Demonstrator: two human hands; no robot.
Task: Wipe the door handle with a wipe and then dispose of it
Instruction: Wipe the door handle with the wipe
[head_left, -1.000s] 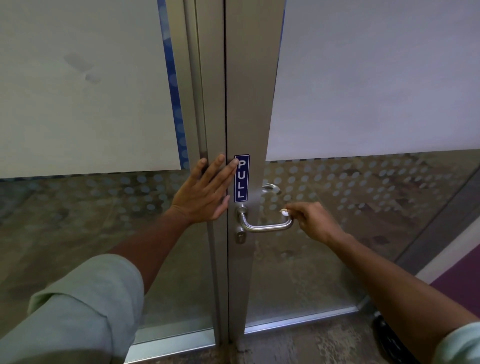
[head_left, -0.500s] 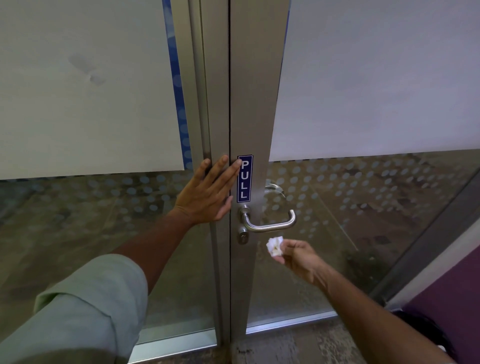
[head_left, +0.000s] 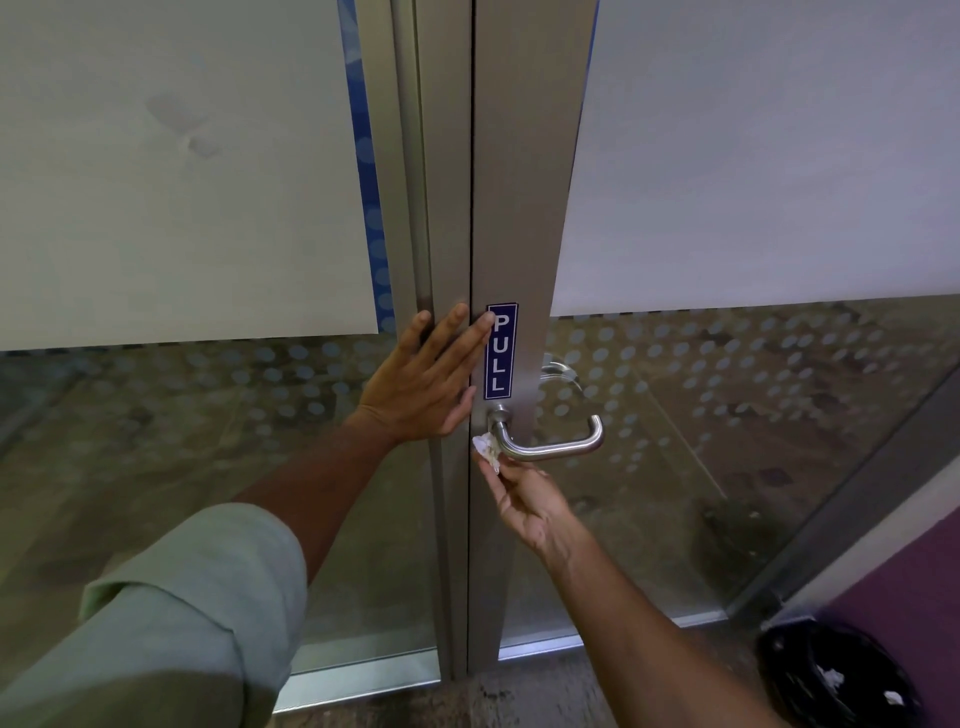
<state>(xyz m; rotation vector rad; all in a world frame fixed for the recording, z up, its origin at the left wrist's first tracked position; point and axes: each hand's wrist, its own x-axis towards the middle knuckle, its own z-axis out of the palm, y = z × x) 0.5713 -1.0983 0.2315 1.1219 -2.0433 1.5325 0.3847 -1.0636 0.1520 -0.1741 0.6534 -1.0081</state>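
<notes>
A silver lever door handle (head_left: 558, 441) sticks out of the metal door frame (head_left: 519, 208), below a blue PULL sticker (head_left: 501, 351). My right hand (head_left: 524, 506) pinches a small crumpled white wipe (head_left: 487, 450) and presses it against the frame just below the handle's base, where the lock sits. My left hand (head_left: 428, 382) lies flat with spread fingers on the frame, left of the sticker.
Glass door panels with frosted film and dot pattern flank the frame. A black bin (head_left: 836, 675) with white scraps inside stands on the floor at the lower right, beside a purple wall (head_left: 914, 587).
My right hand left the handle's free end, dropped below it, then moved left and up, bringing the wipe to the base of the handle. The left hand stayed put.
</notes>
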